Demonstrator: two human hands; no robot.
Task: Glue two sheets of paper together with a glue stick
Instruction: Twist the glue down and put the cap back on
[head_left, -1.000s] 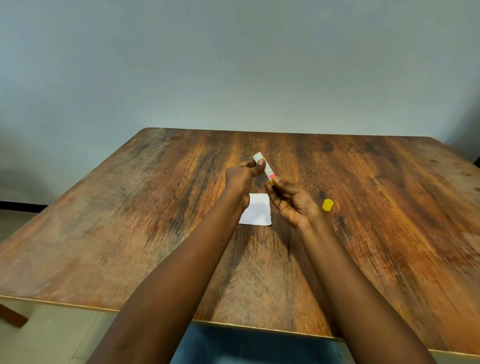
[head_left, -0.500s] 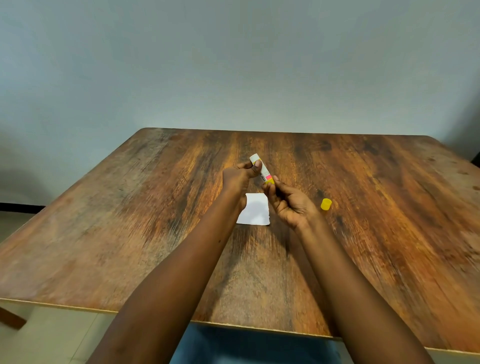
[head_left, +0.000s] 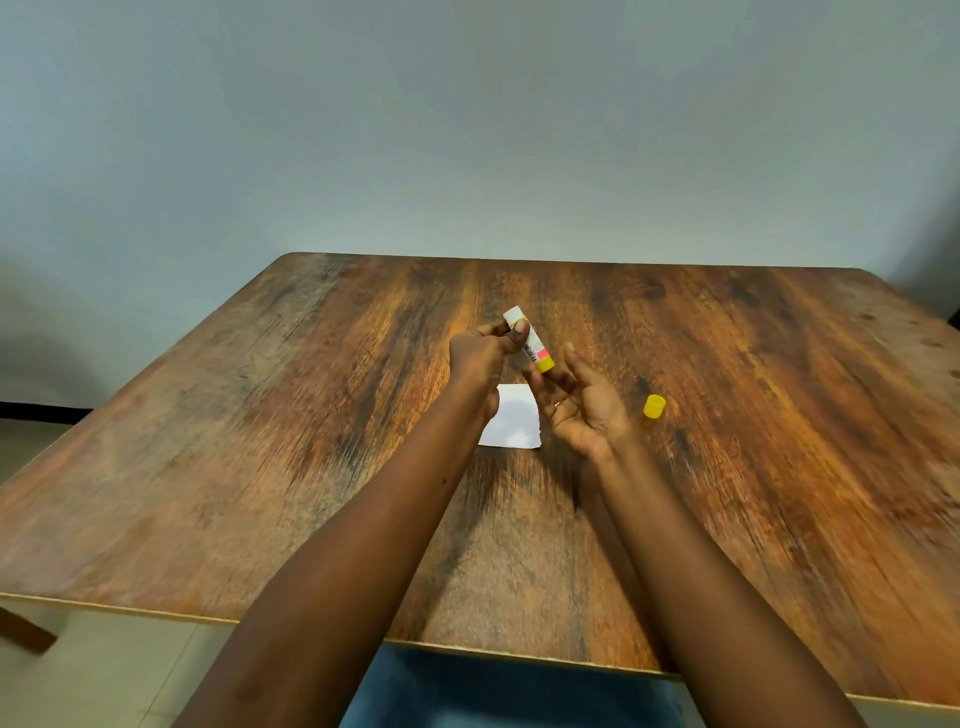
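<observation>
An uncapped white glue stick (head_left: 531, 342) with a pink band and a yellow base is held tilted above the table, its white tip pointing up and away. My left hand (head_left: 480, 358) pinches its upper half between thumb and fingers. My right hand (head_left: 576, 402) is palm-up just below the yellow base, fingers spread, fingertips touching or nearly touching the base. Under both hands a small white paper (head_left: 511, 421) lies flat on the wooden table (head_left: 260, 441); whether it is one sheet or two I cannot tell. The yellow cap (head_left: 654, 406) lies to the right of my right hand.
A plain pale wall stands behind the table's far edge. The table's near edge runs across the bottom, with blue cloth on my lap below it. A wooden leg shows at the lower left.
My right hand has opened its fingers from their grip on the yellow base and now lies palm-up under it. The left hand still holds the stick in about the same place.
</observation>
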